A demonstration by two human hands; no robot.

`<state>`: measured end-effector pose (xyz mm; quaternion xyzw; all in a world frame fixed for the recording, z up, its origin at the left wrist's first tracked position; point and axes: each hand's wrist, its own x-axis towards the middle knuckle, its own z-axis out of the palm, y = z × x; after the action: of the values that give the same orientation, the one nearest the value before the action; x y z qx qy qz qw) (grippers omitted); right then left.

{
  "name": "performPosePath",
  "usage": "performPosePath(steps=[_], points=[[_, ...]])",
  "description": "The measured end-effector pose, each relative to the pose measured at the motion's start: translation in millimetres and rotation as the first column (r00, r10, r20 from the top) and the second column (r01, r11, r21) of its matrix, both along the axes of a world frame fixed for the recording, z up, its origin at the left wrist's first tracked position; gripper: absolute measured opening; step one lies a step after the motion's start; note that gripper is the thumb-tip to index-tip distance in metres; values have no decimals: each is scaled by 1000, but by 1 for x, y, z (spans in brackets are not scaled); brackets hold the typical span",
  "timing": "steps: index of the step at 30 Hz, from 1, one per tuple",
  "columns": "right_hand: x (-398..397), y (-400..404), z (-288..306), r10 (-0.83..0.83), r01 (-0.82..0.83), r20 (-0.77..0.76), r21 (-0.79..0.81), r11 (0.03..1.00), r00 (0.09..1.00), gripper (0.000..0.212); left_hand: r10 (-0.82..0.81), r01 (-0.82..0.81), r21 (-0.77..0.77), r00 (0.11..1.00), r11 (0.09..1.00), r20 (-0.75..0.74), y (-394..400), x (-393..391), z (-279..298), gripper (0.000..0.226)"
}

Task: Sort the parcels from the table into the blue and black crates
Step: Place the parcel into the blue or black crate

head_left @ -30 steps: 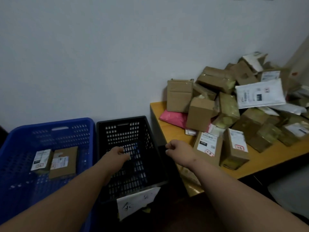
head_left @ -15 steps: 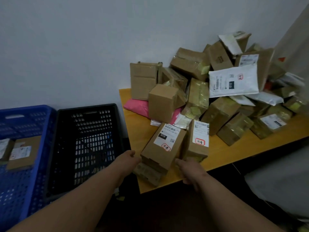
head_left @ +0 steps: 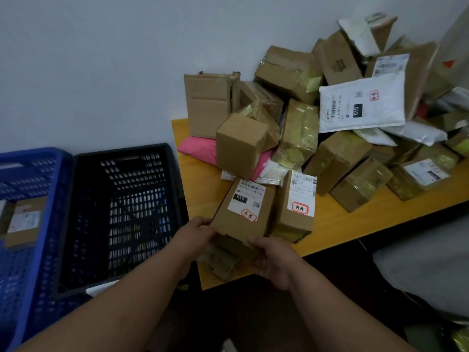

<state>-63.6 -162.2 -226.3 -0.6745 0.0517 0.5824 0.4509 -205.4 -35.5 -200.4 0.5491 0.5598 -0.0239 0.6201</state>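
Head view: brown labelled parcel (head_left: 243, 212).

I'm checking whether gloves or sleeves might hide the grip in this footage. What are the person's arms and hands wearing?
Nothing visible: the left hand and right hand are bare, without gloves, rings or watch, and both forearms are uncovered to the frame's bottom edge.
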Motion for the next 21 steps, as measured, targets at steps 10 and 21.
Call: performPosePath(steps=[10,21], points=[[8,-35,15,199,-198,-58,22,980,978,42,-30,33,-144,999,989,22,-13,-26,18,40],[-39,-17,41,439,-439,21,62,896,898,47,-53,69,-171,994,983,94,-5,-110,25,57]])
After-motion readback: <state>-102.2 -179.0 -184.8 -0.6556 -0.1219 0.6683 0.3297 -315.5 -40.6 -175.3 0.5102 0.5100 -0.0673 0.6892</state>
